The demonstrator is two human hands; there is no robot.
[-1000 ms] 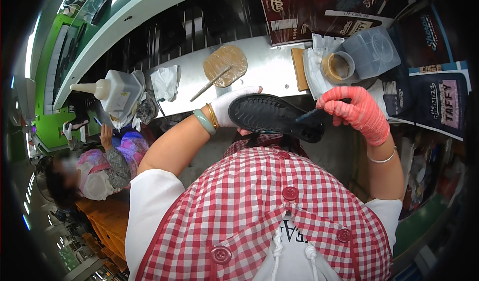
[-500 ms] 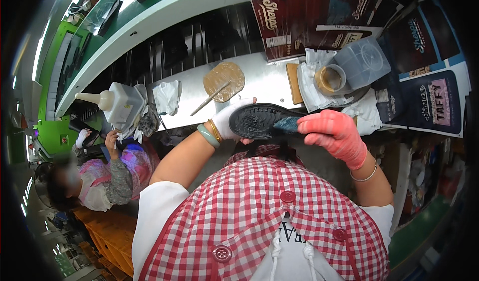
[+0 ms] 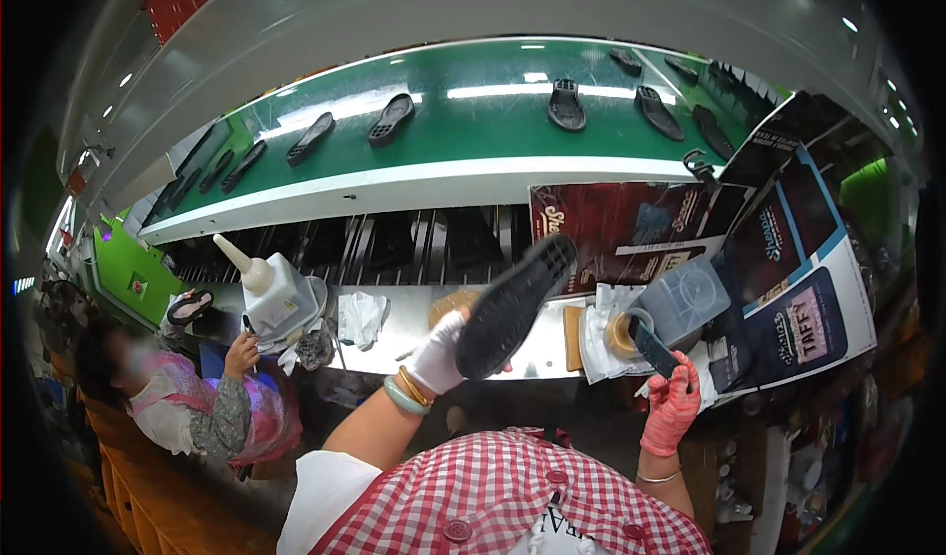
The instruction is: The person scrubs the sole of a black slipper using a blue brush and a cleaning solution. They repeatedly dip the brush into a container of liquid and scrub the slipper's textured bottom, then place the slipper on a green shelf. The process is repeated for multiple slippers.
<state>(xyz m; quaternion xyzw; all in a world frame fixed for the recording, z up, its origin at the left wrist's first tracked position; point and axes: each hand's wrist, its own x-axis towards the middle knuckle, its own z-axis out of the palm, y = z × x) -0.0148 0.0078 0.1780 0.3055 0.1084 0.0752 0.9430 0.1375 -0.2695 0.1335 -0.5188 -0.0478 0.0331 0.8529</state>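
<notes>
A black shoe sole point(image 3: 517, 304) is raised in front of me, tilted, with its far end up and to the right. My left hand point(image 3: 434, 356), in a white glove, is closed around its near end. Off to the right, my right hand point(image 3: 673, 407), in a red glove, grips a flat, dark blue-green brush point(image 3: 654, 348). The brush's upper end is beside a small round cup with a tan rim point(image 3: 620, 336); I cannot tell whether they touch. Behind the sole, a round tan pad point(image 3: 448, 307) is partly hidden on the metal bench.
Several black soles lie on a green conveyor belt point(image 3: 473, 141) beyond the bench. A clear plastic container point(image 3: 680, 299) stands beside the cup, near printed cardboard panels point(image 3: 788, 289). A white squeeze bottle point(image 3: 279, 294) and crumpled white cloth point(image 3: 363, 319) are left. A co-worker point(image 3: 212, 397) holds a sole.
The sole has swung up and outward in my left hand. My right hand has drawn the brush off the sole and moved it right, toward the cup. The view has tipped up, showing the conveyor.
</notes>
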